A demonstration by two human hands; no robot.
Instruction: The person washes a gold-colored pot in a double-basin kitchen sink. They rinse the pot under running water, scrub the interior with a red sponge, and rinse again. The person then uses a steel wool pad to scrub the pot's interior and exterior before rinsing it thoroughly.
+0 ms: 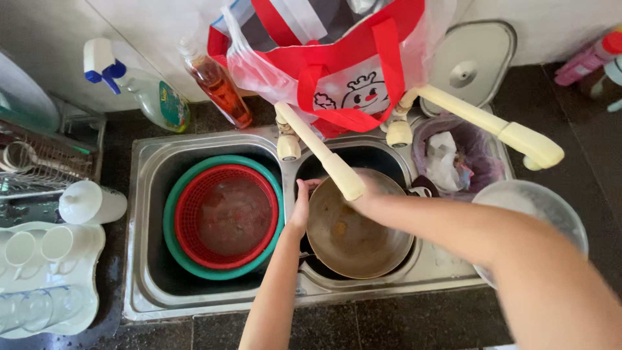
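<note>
Steel double sink (144, 194): wok (353, 236) in the right basin, residue still inside. Left hand (300, 206) curls its fingers over the wok's left rim; right hand (364, 199), behind the faucet spout (321, 152), grip not discernible. Washing unfinished.

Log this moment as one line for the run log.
left hand: on pan rim | right hand: at pan's far rim, partly behind faucet | pan: in right sink basin | red basket: in green bowl, left basin

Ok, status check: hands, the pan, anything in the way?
Left hand grips pan rim. Right hand on far rim, mostly hidden behind cream faucet. Pan sits tilted in right sink basin.
</note>
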